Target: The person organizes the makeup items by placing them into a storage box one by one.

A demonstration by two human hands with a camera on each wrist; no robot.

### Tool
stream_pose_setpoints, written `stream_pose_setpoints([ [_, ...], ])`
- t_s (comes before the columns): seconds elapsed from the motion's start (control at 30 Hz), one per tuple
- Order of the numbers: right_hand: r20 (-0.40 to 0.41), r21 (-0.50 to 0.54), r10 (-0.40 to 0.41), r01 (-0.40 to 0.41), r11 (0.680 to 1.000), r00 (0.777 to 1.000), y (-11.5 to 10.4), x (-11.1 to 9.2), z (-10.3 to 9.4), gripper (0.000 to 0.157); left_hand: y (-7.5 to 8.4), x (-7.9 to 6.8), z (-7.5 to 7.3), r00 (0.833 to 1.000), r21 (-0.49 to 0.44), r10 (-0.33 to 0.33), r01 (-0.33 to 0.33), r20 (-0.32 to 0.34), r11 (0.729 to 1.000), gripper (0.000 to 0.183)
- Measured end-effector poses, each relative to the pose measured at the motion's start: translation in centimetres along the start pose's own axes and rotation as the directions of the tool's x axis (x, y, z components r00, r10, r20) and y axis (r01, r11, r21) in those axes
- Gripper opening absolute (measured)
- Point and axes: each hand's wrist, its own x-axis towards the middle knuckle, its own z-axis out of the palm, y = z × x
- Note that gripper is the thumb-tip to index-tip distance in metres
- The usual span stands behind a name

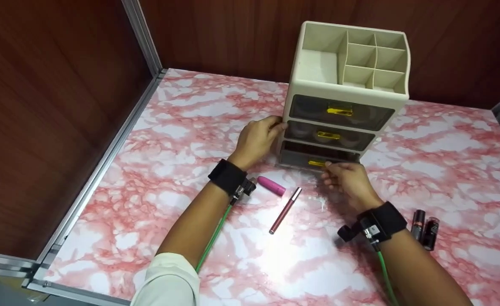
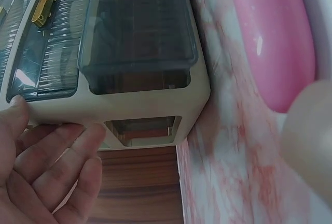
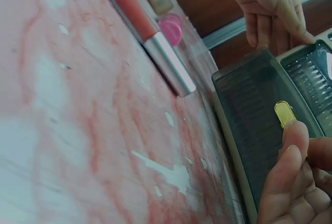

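A cream drawer organizer [image 1: 348, 91] stands upright, its top divided into compartments. Its bottom drawer [image 1: 294, 159], dark and see-through, sticks out a little past the front. My right hand [image 1: 350, 180] pinches that drawer's yellow handle [image 3: 284, 113] between thumb and fingers. Over on the organizer's left side rests my left hand [image 1: 256, 140], its thumb at the front edge and its relaxed fingers against the side wall, as the left wrist view shows. The middle drawer [image 1: 328, 135] and top drawer [image 1: 341, 112] sit flush in the frame.
In front of the organizer lie a pink tube [image 1: 271, 185] and a slim lip gloss [image 1: 285, 211] with a silver cap. Two dark lipstick tubes [image 1: 431, 233] lie beside the right wrist. Wooden panels [image 1: 216, 38] rise behind the marbled table [image 1: 182, 144].
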Motion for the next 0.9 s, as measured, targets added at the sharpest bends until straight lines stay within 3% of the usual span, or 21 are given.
stream_pose_setpoints([
  [0.17, 0.007, -0.015, -0.004, 0.004, 1.000, 1.000, 0.4, -0.8, 0.2, 0.040, -0.1, -0.2, -0.1, 1.000, 0.005, -0.013, 0.013, 0.008, 1.000, 0.035],
  [0.6, -0.010, -0.113, -0.020, 0.019, 0.993, 1.000, 0.8, -2.8, 0.0, 0.047, 0.1, 0.1, 0.1, 1.000, 0.022, 0.029, -0.029, 0.007, 0.999, 0.036],
  [0.9, 0.002, -0.110, -0.019, 0.019, 0.994, 1.000, 1.1, -3.8, 0.4, 0.045, 0.0, 0.0, -0.1, 0.999, 0.035, 0.034, -0.034, 0.016, 0.999, 0.036],
])
